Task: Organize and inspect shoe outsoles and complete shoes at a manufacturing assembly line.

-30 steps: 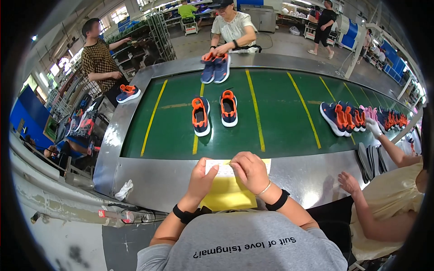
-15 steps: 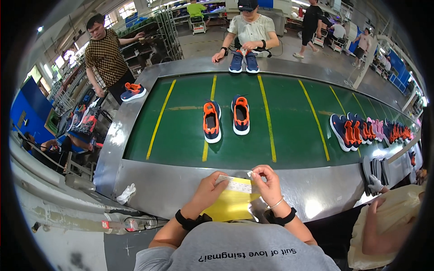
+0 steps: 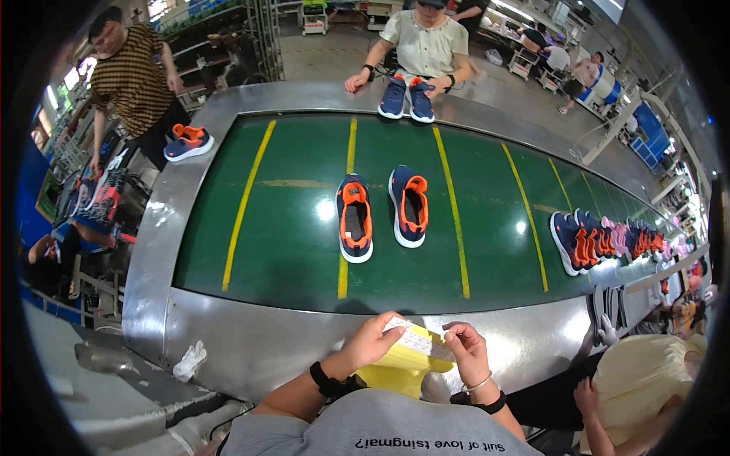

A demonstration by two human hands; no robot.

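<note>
1. Right hand (image 3: 469, 357) has shifted away from left hand (image 3: 371, 343); can't tell what its fingers grip
2. Left hand pinches label sheet (image 3: 420, 340) by near metal rim (image 3: 266, 338)
3. Roomy green belt (image 3: 403, 281) beyond

Counted: five navy-and-orange shoes with white soles, two (image 3: 355, 218) on the green belt (image 3: 296, 251), two (image 3: 392, 99) at the far metal rim (image 3: 304, 95), one (image 3: 188, 143) at left; one loose, crumpled white glove (image 3: 189, 361); one yellow sheet (image 3: 391, 375); one white printed sheet (image 3: 414, 339). Right-hand shoe row (image 3: 564, 243) too crowded to count.
</note>
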